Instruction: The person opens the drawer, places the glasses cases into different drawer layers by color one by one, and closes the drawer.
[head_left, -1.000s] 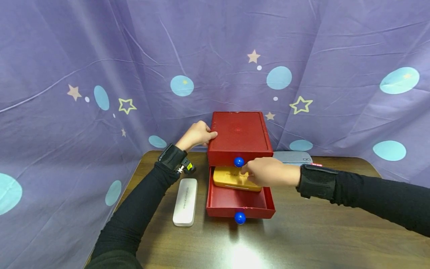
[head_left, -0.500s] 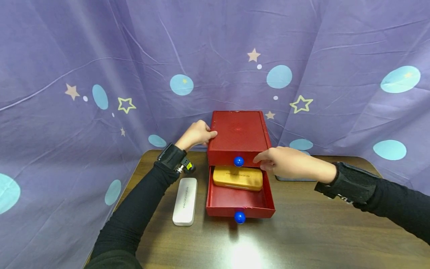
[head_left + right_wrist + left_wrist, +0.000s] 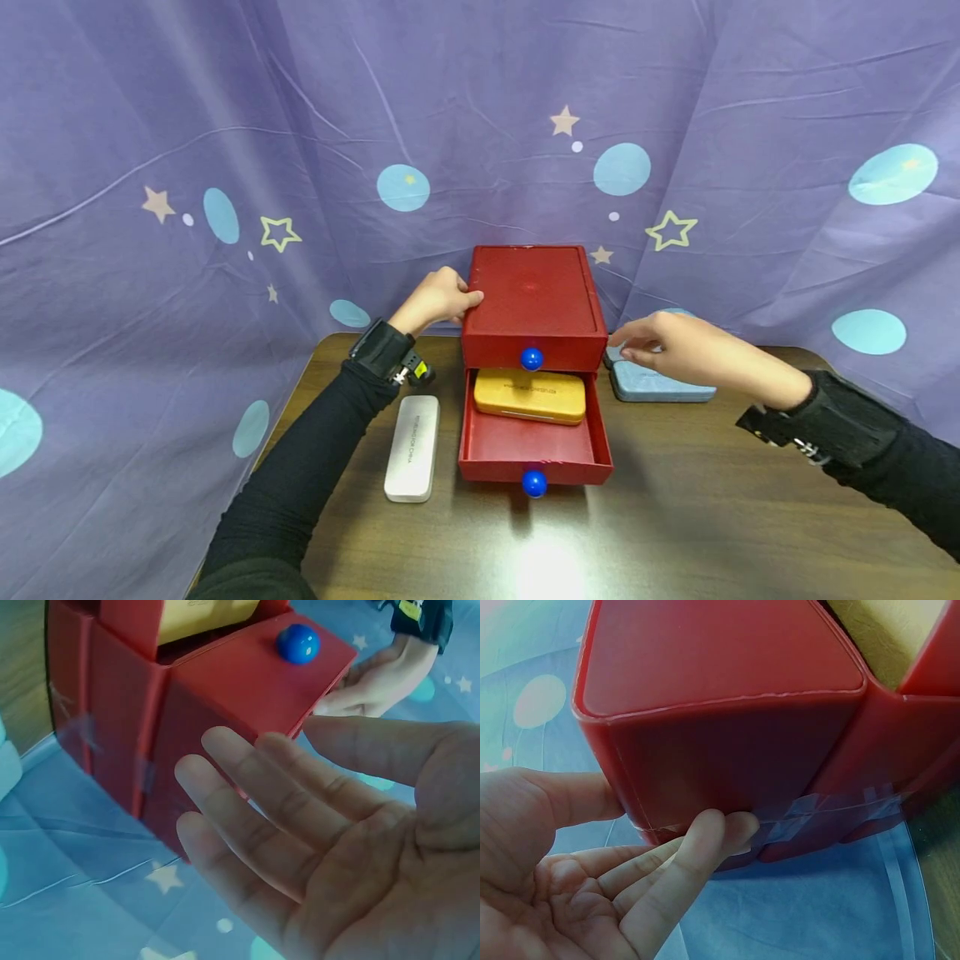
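Left hand (image 3: pixel 440 296) grips the red cabinet (image 3: pixel 528 287) at its top left edge, thumb over, fingers down the side; lower drawer (image 3: pixel 510 442) stands pulled out, yellow case (image 3: pixel 529 395) crosswise towards its back; right hand (image 3: pixel 686 354), fingers loose and holding nothing, hovers by the blue case (image 3: pixel 667 387), the drawer leftward and nearer the person; white case (image 3: pixel 412 450), long axis front to back, lies left.

1 case (image 3: pixel 529 397) in the lower drawer (image 3: pixel 536 442), another case (image 3: pixel 412 448) left of it
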Demonstrator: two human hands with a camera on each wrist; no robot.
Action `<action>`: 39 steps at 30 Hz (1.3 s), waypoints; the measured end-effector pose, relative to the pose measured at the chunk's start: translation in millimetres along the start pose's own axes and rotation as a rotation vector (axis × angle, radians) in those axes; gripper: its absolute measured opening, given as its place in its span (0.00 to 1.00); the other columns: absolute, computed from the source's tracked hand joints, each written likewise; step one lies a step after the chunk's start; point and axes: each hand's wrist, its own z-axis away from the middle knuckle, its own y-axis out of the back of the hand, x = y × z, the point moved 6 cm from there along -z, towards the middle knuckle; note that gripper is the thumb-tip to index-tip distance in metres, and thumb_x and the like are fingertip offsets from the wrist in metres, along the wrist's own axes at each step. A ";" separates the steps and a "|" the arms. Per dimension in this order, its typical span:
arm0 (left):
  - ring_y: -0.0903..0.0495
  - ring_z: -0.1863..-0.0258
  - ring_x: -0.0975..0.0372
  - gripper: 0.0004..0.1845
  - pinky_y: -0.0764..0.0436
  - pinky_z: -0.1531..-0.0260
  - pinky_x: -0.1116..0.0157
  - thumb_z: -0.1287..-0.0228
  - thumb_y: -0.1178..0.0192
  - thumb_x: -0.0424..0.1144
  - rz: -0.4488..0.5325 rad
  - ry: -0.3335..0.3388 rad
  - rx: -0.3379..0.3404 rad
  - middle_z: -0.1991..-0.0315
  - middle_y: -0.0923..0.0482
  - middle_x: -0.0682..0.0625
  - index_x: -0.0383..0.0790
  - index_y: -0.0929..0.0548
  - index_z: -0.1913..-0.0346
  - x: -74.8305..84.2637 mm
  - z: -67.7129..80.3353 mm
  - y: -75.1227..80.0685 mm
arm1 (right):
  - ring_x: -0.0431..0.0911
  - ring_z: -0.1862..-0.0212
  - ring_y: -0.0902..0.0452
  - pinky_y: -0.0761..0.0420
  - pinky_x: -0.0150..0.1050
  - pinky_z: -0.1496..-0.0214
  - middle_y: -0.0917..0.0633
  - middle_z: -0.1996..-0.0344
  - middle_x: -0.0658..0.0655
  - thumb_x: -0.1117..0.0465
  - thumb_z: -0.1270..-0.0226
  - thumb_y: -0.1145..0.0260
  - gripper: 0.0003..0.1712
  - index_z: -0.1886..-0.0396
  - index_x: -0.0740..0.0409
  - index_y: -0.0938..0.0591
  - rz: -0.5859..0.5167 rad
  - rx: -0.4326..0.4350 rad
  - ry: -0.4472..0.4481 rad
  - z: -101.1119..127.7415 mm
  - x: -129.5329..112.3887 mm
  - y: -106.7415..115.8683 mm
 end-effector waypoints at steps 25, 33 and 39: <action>0.09 0.65 0.56 0.19 0.14 0.50 0.54 0.27 0.39 0.44 0.059 0.018 -0.007 0.58 0.11 0.37 0.28 0.13 0.51 -0.9 -0.2 -1.2 | 0.61 0.54 0.14 0.17 0.58 0.53 0.11 0.59 0.66 0.56 0.42 0.22 0.29 0.45 0.67 0.17 0.023 0.068 -0.176 11.8 113.5 -27.5; 0.10 0.65 0.55 0.18 0.12 0.55 0.59 0.27 0.39 0.44 0.044 0.020 -0.007 0.59 0.11 0.38 0.29 0.12 0.53 -0.7 0.1 -1.4 | 0.68 0.47 0.18 0.17 0.59 0.53 0.14 0.51 0.72 0.61 0.47 0.21 0.33 0.42 0.70 0.19 0.023 0.048 -0.085 5.3 149.6 -51.9; 0.09 0.63 0.52 0.18 0.14 0.64 0.66 0.27 0.39 0.45 0.034 0.018 -0.006 0.64 0.12 0.40 0.31 0.11 0.57 -1.1 0.6 -0.3 | 0.72 0.44 0.21 0.17 0.60 0.52 0.18 0.47 0.77 0.62 0.50 0.18 0.39 0.38 0.71 0.22 -0.005 -0.014 -0.105 -3.3 166.9 -68.9</action>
